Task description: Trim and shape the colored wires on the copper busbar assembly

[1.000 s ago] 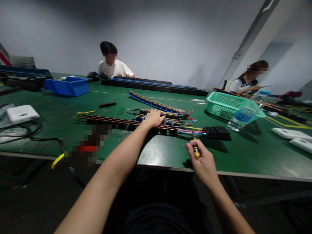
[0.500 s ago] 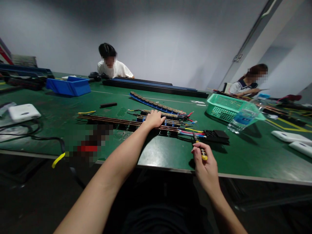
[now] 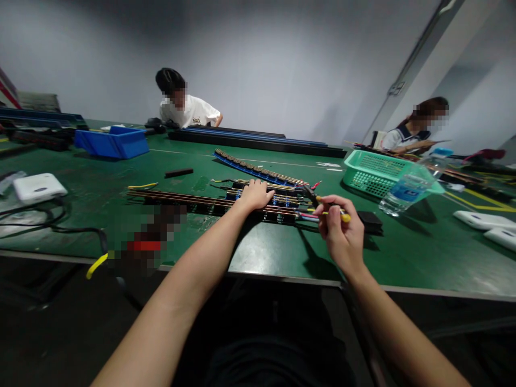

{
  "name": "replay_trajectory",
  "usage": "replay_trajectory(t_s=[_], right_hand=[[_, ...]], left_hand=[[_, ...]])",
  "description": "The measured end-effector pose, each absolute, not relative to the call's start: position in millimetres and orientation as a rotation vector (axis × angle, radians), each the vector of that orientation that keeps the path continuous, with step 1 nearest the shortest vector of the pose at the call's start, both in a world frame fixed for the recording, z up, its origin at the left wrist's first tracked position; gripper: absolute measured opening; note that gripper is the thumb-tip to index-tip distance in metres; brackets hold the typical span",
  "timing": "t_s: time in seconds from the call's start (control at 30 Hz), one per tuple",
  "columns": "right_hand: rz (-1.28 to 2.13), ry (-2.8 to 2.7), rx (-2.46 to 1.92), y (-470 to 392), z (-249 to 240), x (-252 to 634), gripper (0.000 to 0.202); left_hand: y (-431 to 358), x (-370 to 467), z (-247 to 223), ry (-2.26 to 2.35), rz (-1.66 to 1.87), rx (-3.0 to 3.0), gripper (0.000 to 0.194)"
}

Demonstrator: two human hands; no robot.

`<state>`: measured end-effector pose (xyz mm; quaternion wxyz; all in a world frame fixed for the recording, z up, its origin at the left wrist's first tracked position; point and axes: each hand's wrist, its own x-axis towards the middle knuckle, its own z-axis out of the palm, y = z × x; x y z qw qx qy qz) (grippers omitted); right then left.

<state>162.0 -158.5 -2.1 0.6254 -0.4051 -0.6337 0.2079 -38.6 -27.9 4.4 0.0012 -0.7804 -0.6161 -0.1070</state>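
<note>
My left hand [image 3: 256, 195] lies flat with outstretched fingers on black-and-blue strips with copper-coloured rods [image 3: 284, 201], pressing them against the table. A longer black strip with copper rods [image 3: 189, 200] runs leftward in front of it. My right hand [image 3: 342, 232] is closed around pliers [image 3: 309, 193] with yellow-and-black handles. Their dark head points up and left over the wire ends at the strips' right end; I cannot tell whether the jaws touch a wire. Coloured wires [image 3: 308, 216] lead to a black block [image 3: 371, 221], partly behind my right hand.
Behind lies a curved blue strip [image 3: 258, 172]. A green basket [image 3: 373, 174] and a water bottle [image 3: 403, 193] stand at the right, a blue bin [image 3: 116, 142] at the left. White devices [image 3: 40, 186] and cables lie nearby. Two people sit across the green table [image 3: 258, 258].
My right hand has moved up and forward with the pliers, whose head has swung over to the left above the wire ends. My left hand has stayed in place.
</note>
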Motion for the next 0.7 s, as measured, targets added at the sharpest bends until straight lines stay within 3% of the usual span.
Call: replay_trajectory(t_s=[0.2,0.7], right_hand=[[-0.008,-1.657,-1.036,-121.1,-6.9,180.5,0.027],[-0.002,-1.912,-1.06,-118.7,-20.6,170.7,0.026]], left_hand=[[-29.1,-39.1,6.1,-1.933,-0.326,-2.465,0.052],[-29.8,-38.5,5.2,-1.935,-0.355,-2.457,0.051]])
